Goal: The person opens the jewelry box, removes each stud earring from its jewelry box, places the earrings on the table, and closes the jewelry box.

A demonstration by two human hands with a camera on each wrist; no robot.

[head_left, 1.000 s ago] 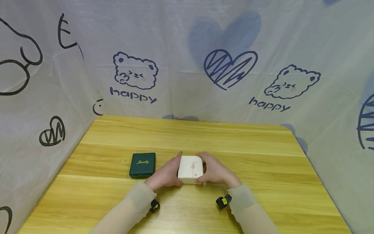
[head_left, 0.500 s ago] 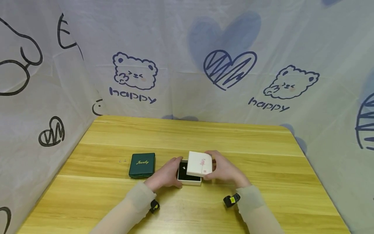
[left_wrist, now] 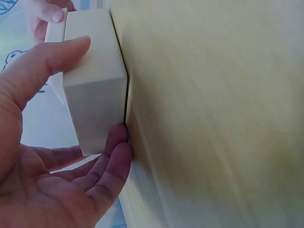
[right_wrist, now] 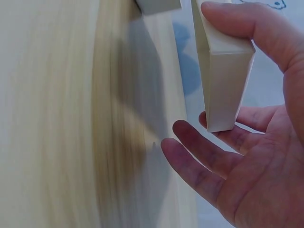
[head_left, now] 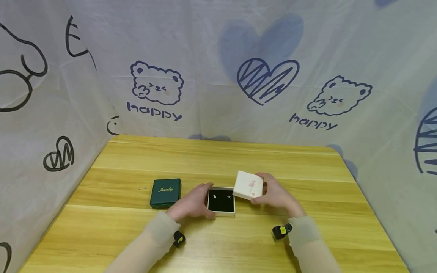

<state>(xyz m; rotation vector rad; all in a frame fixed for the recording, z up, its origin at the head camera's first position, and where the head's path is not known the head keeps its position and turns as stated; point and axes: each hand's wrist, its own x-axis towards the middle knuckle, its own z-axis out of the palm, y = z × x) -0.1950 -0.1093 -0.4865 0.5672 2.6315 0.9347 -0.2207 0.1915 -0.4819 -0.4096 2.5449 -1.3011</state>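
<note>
My left hand [head_left: 191, 204] grips the white base of a small jewelry box [head_left: 222, 214] on the table, thumb at the near side and fingers at the far side. On the base's black insert sit two star-like earrings [head_left: 214, 196]. My right hand [head_left: 278, 197] holds the white box lid [head_left: 248, 185], printed with a pink flower, between thumb and fingers. The lid is tilted and raised, just right of the base. In the right wrist view the lid [right_wrist: 228, 90] shows its open underside edge, well off the table. The left wrist view shows the base's outer wall [left_wrist: 95, 104] between thumb and fingers.
A closed dark green box [head_left: 165, 192] with gold "Jewelry" lettering lies left of my left hand. Two tiny pale pieces [head_left: 145, 187] lie further left. Wood table [head_left: 222, 159] runs back to a printed cloth [head_left: 211, 94].
My right hand has lifted the lid off the base and carried it up and to the right, uncovering the black insert and earrings. The left hand has stayed on the base.
</note>
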